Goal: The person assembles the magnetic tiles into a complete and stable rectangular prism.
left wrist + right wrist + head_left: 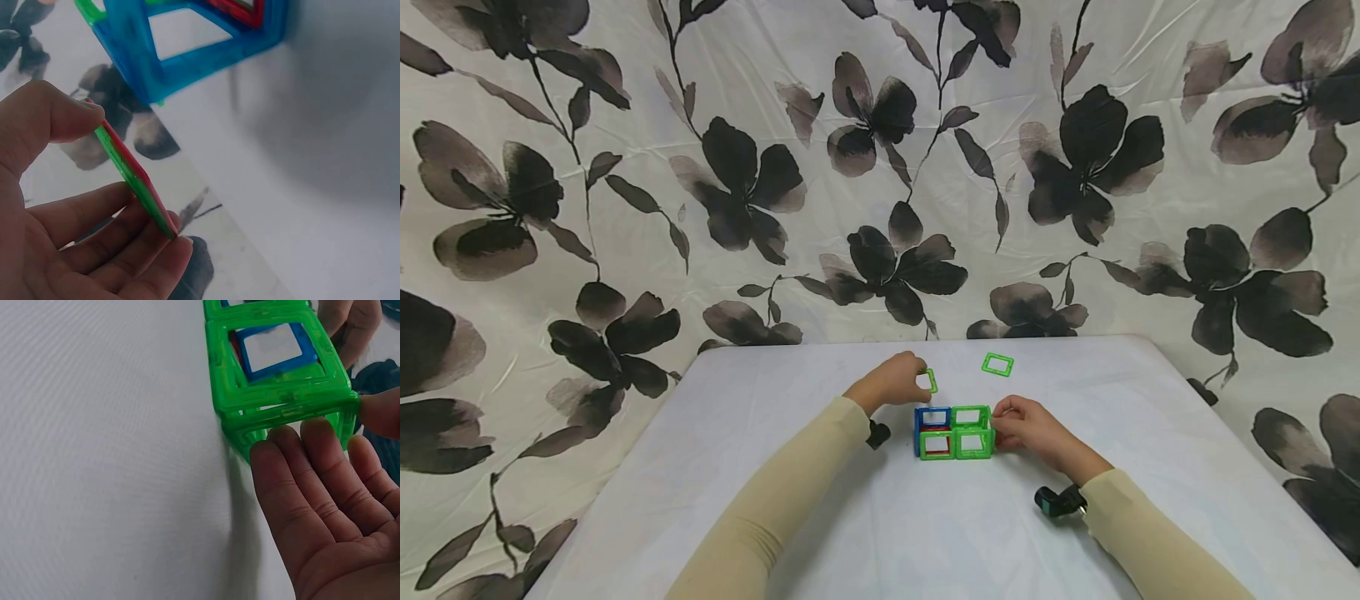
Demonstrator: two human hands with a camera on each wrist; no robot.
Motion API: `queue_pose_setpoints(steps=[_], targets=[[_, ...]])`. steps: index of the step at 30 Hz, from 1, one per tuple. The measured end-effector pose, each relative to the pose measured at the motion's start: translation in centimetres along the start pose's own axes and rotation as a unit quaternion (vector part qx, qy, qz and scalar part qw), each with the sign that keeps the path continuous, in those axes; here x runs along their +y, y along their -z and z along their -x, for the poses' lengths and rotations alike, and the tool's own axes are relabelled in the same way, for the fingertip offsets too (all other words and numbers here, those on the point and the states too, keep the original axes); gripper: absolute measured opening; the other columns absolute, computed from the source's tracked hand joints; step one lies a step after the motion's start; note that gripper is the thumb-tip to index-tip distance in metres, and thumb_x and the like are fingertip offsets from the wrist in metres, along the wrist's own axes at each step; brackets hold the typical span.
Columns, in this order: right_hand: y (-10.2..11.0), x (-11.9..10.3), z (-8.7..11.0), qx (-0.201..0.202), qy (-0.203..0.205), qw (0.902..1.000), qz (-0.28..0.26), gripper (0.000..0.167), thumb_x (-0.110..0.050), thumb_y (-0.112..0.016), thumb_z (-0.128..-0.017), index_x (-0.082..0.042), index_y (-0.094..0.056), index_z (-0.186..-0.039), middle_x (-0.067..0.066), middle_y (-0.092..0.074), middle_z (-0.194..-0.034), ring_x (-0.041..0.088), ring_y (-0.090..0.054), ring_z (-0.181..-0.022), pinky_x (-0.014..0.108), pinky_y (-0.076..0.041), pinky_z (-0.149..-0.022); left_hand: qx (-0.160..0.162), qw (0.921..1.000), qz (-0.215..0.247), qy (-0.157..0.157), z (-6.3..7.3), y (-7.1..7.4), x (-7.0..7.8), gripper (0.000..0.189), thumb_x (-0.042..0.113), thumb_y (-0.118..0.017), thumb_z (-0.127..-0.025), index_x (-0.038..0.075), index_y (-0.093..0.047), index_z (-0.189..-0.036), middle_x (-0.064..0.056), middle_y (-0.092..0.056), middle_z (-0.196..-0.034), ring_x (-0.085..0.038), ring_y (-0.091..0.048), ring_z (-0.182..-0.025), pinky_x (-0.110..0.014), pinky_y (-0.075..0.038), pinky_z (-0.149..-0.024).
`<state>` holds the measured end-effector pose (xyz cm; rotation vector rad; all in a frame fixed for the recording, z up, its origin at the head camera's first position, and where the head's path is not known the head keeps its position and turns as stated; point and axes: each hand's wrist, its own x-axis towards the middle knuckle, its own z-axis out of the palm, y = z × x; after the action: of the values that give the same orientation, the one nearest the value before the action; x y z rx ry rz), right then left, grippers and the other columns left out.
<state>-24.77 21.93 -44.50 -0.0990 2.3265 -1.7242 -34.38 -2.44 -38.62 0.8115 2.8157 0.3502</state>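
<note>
My left hand (pixel 895 382) pinches a thin square magnetic tile (pixel 139 172) on edge between thumb and fingers. In the left wrist view its edge shows green along one side and red along the other. Just beside that hand stands a block of joined magnetic tiles (pixel 955 446), open square frames in green, blue and red. Its blue part (pixel 206 65) faces the left hand. My right hand (pixel 325 506) lies against the block's green right end, fingers nearly straight, fingertips at the frame and thumb at its top corner.
A loose green tile frame (pixel 997 356) lies flat behind the block, toward the table's far edge. The white-covered table (pixel 880 533) ends at a curtain (pixel 880 192) with dark flowers. Dark wrist cameras (pixel 1060 502) sit on both wrists.
</note>
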Motion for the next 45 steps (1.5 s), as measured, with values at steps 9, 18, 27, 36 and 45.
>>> queue_pose_setpoints(steps=[9, 18, 27, 36, 45], targets=[[-0.1, -0.2, -0.2, 0.01, -0.001, 0.9998, -0.018, 0.033, -0.011, -0.059, -0.094, 0.006, -0.048, -0.12, 0.017, -0.07, -0.106, 0.018, -0.068, -0.087, 0.037, -0.058, -0.081, -0.007, 0.9997, -0.001, -0.023, 0.5, -0.1, 1.1, 0.053, 0.03, -0.069, -0.085, 0.002, -0.06, -0.129, -0.013, -0.062, -0.125, -0.02, -0.058, -0.109, -0.035, -0.049, -0.099], [-0.2, -0.1, 0.0, 0.009, 0.001, 0.9996, -0.027, 0.034, -0.011, -0.058, -0.095, 0.008, -0.048, -0.121, 0.017, -0.071, -0.106, 0.02, -0.069, -0.089, 0.041, -0.057, -0.083, -0.006, 0.999, -0.008, -0.043, 1.3, -0.6, 2.6, 0.051, 0.031, -0.068, -0.086, 0.004, -0.061, -0.129, -0.011, -0.064, -0.125, -0.02, -0.059, -0.113, -0.034, -0.049, -0.099], [-0.2, -0.3, 0.2, 0.008, 0.006, 0.9994, -0.034, 0.035, -0.01, -0.056, -0.095, 0.009, -0.046, -0.123, 0.02, -0.07, -0.107, 0.019, -0.069, -0.089, 0.04, -0.057, -0.083, -0.002, 0.9978, -0.008, -0.066, 1.8, -1.2, 3.8, 0.05, 0.03, -0.068, -0.086, 0.004, -0.062, -0.128, -0.011, -0.064, -0.124, -0.019, -0.06, -0.111, -0.032, -0.051, -0.095], [-0.2, -0.5, 0.3, 0.013, 0.004, 0.9995, -0.029, 0.036, -0.01, -0.055, -0.095, 0.009, -0.046, -0.123, 0.016, -0.071, -0.104, 0.018, -0.068, -0.09, 0.04, -0.057, -0.084, -0.005, 0.998, -0.002, -0.064, 2.1, -2.0, 4.8, 0.049, 0.032, -0.068, -0.087, 0.008, -0.062, -0.128, -0.005, -0.064, -0.122, -0.014, -0.059, -0.109, -0.03, -0.05, -0.097], [-0.3, -0.4, 0.2, 0.018, 0.009, 0.9993, -0.031, 0.037, -0.011, -0.057, -0.095, 0.007, -0.047, -0.125, 0.016, -0.071, -0.104, 0.018, -0.068, -0.092, 0.04, -0.057, -0.085, -0.002, 0.9975, 0.0, -0.071, 2.6, -2.2, 6.0, 0.049, 0.033, -0.069, -0.086, 0.008, -0.063, -0.127, -0.003, -0.064, -0.119, -0.012, -0.059, -0.104, -0.028, -0.049, -0.096]])
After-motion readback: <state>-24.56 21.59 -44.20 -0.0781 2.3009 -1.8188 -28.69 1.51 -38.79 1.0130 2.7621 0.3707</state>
